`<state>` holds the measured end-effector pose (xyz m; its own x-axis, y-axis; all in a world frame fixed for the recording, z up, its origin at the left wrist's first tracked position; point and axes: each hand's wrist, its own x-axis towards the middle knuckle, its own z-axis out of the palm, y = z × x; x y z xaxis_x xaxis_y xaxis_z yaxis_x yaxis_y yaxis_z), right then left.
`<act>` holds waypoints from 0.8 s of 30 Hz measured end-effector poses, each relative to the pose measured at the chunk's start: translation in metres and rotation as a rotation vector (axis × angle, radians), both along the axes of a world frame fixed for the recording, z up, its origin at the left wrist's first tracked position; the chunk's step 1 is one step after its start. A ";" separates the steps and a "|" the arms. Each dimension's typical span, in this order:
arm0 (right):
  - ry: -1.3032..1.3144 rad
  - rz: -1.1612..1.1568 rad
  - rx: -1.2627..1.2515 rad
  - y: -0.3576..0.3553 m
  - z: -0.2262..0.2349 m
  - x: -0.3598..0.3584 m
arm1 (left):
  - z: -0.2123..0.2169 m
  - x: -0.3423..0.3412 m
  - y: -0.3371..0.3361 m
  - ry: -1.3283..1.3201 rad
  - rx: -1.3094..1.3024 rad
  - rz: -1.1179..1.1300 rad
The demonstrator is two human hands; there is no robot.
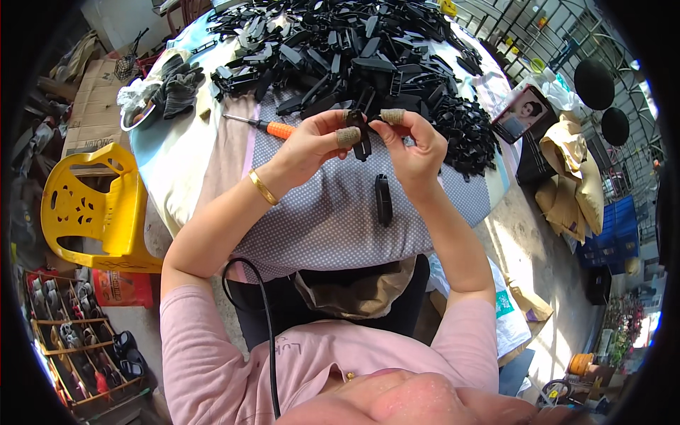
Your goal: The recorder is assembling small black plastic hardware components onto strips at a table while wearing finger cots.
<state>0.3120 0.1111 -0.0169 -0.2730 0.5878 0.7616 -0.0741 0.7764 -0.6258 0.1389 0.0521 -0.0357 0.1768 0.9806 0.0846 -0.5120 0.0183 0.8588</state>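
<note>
My left hand (315, 140) pinches a dark, narrow black plastic part (362, 145) between taped thumb and finger, over the near side of the table. Close against its right side is my right hand (418, 145), thumb and taped forefinger closed together at the part's edge. Whatever lies between those right fingertips is too small to make out. A single long black plastic piece (384, 200) lies on the dotted cloth below my hands. Left of my left hand rests a screwdriver (279, 129) with an orange handle.
A large heap of black plastic parts (319, 60) covers the table's far side, with smaller black pieces (464, 138) at right. Dark gloves (180, 88) lie far left. A phone (523, 113) stands at the right edge. A yellow chair (95, 202) is left; a black cable (265, 312) crosses my lap.
</note>
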 end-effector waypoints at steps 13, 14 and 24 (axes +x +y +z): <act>-0.210 -0.113 0.145 -0.004 0.003 0.004 | -0.003 0.010 0.000 0.012 -0.049 0.113; -0.220 -0.124 0.154 -0.004 0.003 0.004 | -0.004 0.010 0.000 0.020 -0.052 0.108; -0.286 -0.181 0.382 0.001 -0.004 0.001 | -0.005 0.011 -0.002 0.076 -0.040 0.126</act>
